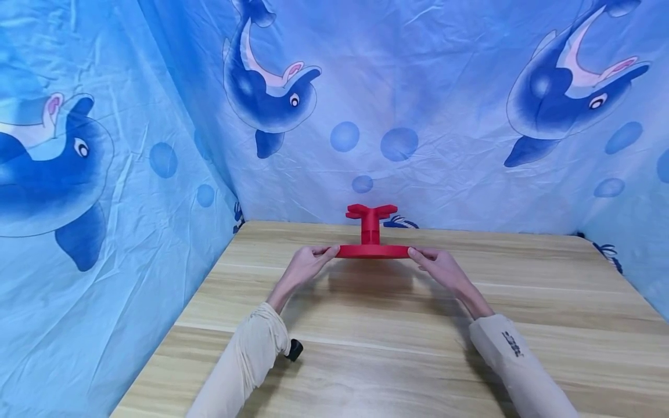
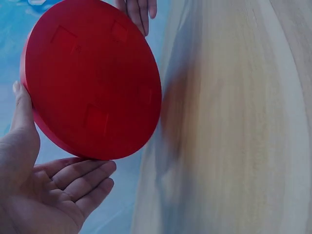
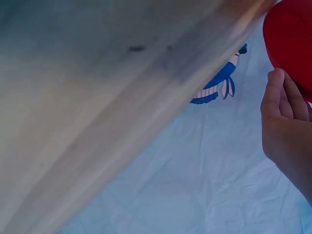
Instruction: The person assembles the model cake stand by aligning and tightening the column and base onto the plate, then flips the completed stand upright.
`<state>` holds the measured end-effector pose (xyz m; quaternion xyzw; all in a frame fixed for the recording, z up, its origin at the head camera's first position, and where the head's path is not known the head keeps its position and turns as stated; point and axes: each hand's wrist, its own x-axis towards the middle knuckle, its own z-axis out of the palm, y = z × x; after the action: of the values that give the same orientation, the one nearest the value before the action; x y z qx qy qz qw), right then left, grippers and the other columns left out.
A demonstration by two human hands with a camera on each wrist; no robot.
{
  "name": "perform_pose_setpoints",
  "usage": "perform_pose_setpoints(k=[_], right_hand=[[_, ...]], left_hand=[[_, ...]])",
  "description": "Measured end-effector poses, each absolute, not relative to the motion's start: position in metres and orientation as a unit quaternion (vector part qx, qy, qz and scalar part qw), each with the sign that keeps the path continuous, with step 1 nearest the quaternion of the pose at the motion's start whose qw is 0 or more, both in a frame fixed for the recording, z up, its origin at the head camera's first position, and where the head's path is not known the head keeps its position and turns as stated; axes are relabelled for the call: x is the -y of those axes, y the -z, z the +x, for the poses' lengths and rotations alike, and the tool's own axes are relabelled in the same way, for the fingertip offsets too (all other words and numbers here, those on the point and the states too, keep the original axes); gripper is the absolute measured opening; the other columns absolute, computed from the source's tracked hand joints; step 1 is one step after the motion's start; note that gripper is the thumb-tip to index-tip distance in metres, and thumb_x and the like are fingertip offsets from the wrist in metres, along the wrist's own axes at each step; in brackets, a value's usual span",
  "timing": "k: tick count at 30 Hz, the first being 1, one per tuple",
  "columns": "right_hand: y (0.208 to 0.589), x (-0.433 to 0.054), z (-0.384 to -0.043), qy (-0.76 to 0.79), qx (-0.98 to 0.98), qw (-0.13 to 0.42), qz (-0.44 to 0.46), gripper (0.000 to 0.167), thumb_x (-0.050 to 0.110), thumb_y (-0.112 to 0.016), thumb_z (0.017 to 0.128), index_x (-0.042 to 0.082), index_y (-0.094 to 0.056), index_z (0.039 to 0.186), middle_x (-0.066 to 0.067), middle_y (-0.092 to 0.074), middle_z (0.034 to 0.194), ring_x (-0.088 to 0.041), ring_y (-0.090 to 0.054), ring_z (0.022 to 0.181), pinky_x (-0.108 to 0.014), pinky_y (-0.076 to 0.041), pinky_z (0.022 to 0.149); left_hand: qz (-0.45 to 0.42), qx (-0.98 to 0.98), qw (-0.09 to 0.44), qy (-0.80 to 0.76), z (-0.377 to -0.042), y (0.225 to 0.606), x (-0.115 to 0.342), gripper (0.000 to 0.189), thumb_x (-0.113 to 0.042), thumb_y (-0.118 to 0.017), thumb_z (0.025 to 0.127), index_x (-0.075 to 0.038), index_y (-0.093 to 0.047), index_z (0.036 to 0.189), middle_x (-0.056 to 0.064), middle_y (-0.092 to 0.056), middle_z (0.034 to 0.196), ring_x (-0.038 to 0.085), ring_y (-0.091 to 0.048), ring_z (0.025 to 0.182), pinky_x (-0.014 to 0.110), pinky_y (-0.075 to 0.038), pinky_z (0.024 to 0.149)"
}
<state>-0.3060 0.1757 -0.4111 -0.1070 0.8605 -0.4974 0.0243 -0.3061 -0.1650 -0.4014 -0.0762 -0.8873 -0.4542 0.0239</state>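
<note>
A red stand [image 1: 371, 251] with a flat round base, a short post and a cross-shaped top is held level over the table by both hands. My left hand [image 1: 307, 265] pinches the base's left edge, thumb at the rim and fingers beneath. On the opposite edge, my right hand [image 1: 440, 267] pinches it the same way. Seen from below in the left wrist view, the disc's red underside [image 2: 92, 83] has several shallow square recesses. Only part of the red disc [image 3: 295, 44] enters the right wrist view, at the fingertips there.
Below lies a wood-grain table [image 1: 376, 348], with the stand's shadow on it. A blue cloth [image 1: 444, 191] printed with dolphins hangs behind the table and along its sides. A small black object [image 1: 295, 350] shows at the left sleeve.
</note>
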Motion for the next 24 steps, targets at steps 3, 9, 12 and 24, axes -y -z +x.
perform_pose_setpoints(k=[3,9,12,24], right_hand=[[0.405,-0.175,-0.304,0.497,-0.862,0.035,-0.097,0.077,0.06,-0.055,0.102,-0.004,-0.056,0.145,-0.024,-0.059,0.143,-0.044,-0.063,0.119,-0.053,-0.048,0.101],[0.393,-0.174,-0.301,0.498,-0.858,0.051,-0.114,0.08,0.061,-0.048,0.104,-0.007,-0.053,0.146,-0.027,-0.056,0.144,-0.046,-0.055,0.13,-0.055,-0.05,0.103],[0.387,-0.176,-0.299,0.496,-0.857,0.061,-0.124,0.08,0.06,-0.045,0.106,-0.009,-0.054,0.145,-0.027,-0.059,0.14,-0.046,-0.056,0.129,-0.054,-0.052,0.101],[0.348,-0.18,-0.295,0.463,-0.877,0.089,-0.096,0.086,0.068,-0.039,0.102,-0.01,-0.063,0.128,-0.018,-0.076,0.099,-0.034,-0.072,0.097,-0.04,-0.061,0.08]], left_hand=[[-0.066,0.891,0.012,0.448,-0.304,0.395,0.164,0.07,-0.069,-0.059,0.095,-0.007,-0.078,0.122,0.012,-0.068,0.09,0.019,-0.053,0.079,0.033,-0.042,0.069],[-0.063,0.898,-0.031,0.434,-0.298,0.377,0.163,0.084,-0.083,-0.05,0.09,-0.012,-0.076,0.127,0.009,-0.072,0.122,0.027,-0.066,0.112,0.05,-0.049,0.098],[-0.065,0.901,-0.042,0.426,-0.296,0.367,0.161,0.088,-0.086,-0.047,0.088,-0.011,-0.077,0.124,0.004,-0.073,0.106,0.025,-0.068,0.103,0.046,-0.05,0.093],[-0.077,0.889,-0.111,0.437,-0.295,0.327,0.15,0.086,-0.077,-0.037,0.097,-0.001,-0.072,0.118,0.016,-0.072,0.089,0.027,-0.071,0.076,0.037,-0.061,0.075]])
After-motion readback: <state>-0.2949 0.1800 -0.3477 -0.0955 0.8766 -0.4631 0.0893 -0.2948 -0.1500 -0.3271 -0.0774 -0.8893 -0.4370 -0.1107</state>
